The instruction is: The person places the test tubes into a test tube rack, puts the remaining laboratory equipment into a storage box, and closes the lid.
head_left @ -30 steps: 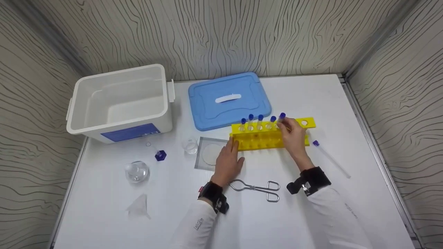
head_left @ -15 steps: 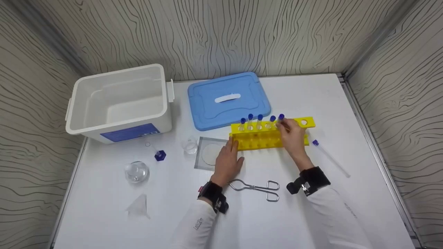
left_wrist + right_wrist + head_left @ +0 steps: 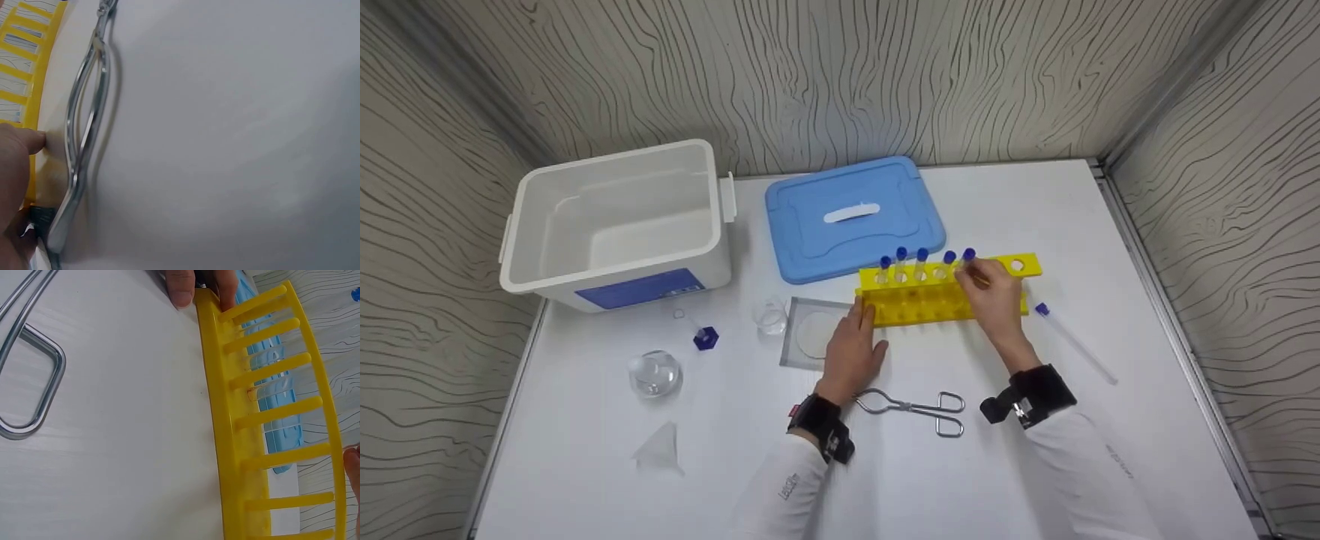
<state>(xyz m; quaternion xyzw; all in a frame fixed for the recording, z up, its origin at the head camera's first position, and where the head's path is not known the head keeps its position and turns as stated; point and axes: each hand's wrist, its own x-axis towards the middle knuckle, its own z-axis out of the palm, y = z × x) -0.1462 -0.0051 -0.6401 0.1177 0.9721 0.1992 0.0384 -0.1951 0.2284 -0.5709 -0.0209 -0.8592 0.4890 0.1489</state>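
A yellow test tube rack (image 3: 922, 304) stands on the white table, with several blue-capped test tubes (image 3: 922, 264) upright in its holes. My right hand (image 3: 994, 300) pinches the upper part of the rightmost racked test tube (image 3: 968, 255), just under its blue cap. That tube's lower end is hard to make out. Fairly straight fingers of my left hand (image 3: 851, 352) rest against the rack's left end; the thumb is spread away from it. In the right wrist view, left fingertips (image 3: 228, 289) touch the rack's end. Metal tongs (image 3: 911, 407) lie beside my left wrist.
A capped test tube (image 3: 1078, 345) lies right of the rack. Behind are a blue lid (image 3: 855, 247) and an open white bin (image 3: 712, 247). Leftward sit a small beaker (image 3: 771, 319), flask (image 3: 655, 373), funnel (image 3: 661, 448), blue-based item (image 3: 706, 338) and a flat packet (image 3: 795, 352).
The test tube in my right hand has shifted very slightly left and down at the rack's hole. My left hand stays at the rack's end.
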